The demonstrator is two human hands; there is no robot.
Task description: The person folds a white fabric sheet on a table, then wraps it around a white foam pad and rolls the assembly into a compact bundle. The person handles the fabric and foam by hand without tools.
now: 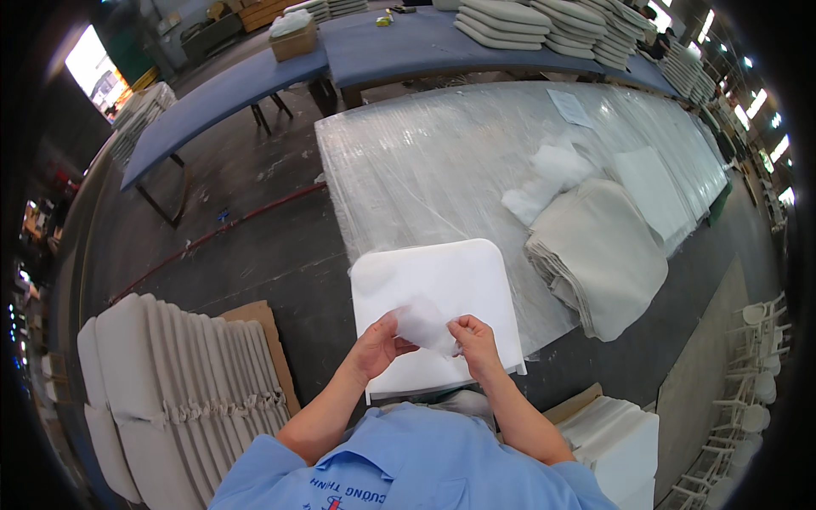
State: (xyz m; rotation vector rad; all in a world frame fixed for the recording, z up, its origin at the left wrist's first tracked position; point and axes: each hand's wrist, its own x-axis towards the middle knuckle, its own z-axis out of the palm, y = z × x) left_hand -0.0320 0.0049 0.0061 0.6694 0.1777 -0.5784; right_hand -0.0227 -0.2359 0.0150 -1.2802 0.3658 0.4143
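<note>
My left hand point(374, 347) and my right hand point(476, 340) both pinch a small tuft of white fibre wadding point(423, 325), holding it between them just above a white foam seat pad point(433, 293). The pad lies flat at the near edge of a plastic-covered table point(408, 170). Further right on the table rests a stack of beige fabric covers point(599, 255), with a loose heap of white wadding point(544, 183) beyond it.
A row of finished beige cushions point(178, 374) stands on cardboard at my lower left. White foam blocks point(616, 438) sit at my lower right. Blue tables point(399, 42) with stacked cushions point(544, 21) and a cardboard box point(293, 38) stand behind. A red hose point(221, 229) crosses the floor.
</note>
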